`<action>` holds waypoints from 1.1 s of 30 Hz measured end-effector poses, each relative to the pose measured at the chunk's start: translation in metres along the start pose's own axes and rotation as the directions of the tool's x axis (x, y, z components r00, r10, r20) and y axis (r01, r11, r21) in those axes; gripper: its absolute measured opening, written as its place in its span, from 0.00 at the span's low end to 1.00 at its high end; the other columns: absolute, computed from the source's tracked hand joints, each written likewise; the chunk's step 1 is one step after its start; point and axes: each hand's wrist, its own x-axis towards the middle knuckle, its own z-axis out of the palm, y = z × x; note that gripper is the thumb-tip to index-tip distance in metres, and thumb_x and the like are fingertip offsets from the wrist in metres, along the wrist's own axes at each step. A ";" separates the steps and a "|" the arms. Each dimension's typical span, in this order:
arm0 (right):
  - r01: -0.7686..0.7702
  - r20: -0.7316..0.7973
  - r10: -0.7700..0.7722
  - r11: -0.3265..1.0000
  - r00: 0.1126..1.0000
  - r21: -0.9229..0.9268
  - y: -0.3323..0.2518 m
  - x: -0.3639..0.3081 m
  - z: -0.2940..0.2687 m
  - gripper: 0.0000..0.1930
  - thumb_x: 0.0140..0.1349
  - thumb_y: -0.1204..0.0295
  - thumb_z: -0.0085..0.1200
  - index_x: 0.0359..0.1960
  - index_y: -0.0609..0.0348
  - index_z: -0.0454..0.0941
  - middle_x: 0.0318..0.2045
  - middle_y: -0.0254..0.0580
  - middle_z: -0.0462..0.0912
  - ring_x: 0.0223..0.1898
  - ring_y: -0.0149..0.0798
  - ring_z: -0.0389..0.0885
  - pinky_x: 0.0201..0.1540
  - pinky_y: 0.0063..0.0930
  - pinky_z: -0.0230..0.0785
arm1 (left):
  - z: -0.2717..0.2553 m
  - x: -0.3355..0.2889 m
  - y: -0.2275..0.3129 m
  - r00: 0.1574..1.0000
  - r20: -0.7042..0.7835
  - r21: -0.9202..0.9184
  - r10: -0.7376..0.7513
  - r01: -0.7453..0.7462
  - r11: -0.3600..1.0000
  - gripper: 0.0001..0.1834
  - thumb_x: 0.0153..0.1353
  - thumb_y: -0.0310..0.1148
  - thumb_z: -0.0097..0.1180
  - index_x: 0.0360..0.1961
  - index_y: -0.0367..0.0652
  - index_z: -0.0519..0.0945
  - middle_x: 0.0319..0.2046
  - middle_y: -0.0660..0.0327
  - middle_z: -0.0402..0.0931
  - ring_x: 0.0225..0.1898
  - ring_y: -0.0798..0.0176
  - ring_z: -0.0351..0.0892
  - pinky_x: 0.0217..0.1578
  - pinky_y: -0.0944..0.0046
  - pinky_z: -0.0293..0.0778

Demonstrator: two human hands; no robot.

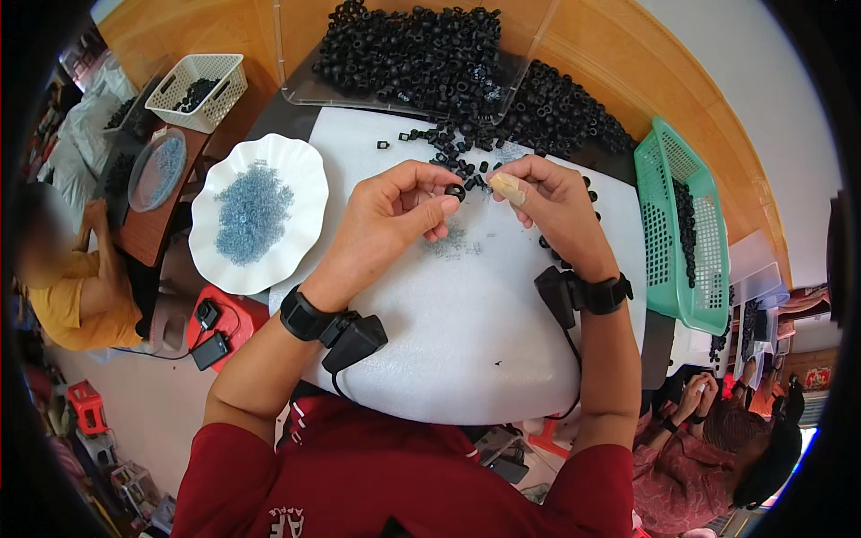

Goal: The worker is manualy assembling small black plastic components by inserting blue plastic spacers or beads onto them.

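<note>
Between the thumb and fingers of my left hand (pixel 386 215) is a small black ring-shaped part (pixel 456 192). My right hand (pixel 560 206) is just to its right, pinched closed, with tan tape (pixel 508 188) wrapped on a digit; what its fingertips hold, if anything, is too small to tell. Below and between the hands, tiny clear bluish pieces (pixel 453 244) lie scattered on a white foam sheet (pixel 439 359). Loose black parts (pixel 441 139) lie just beyond my fingers. A scalloped white plate (pixel 311 193) at the left carries a heap of bluish clear pieces (pixel 253 215).
A clear bin (pixel 296 97) of black parts lies at the far edge, its contents spilling rightward. A green basket (pixel 662 260) stands at the right, a white basket (pixel 229 92) at the far left. Other people (pixel 85 291) sit at both sides. A red stool (pixel 235 345) stands lower left.
</note>
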 end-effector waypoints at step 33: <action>0.080 0.018 -0.084 0.980 0.996 0.181 -0.008 -0.007 0.024 0.09 0.67 0.69 0.53 0.42 0.62 0.77 0.31 0.31 0.79 0.27 0.21 0.70 0.30 0.16 0.66 | 0.001 0.000 0.001 0.992 0.100 -0.035 -0.083 0.087 0.996 0.11 0.62 0.27 0.59 0.45 0.35 0.78 0.29 0.64 0.78 0.28 0.75 0.76 0.32 0.74 0.73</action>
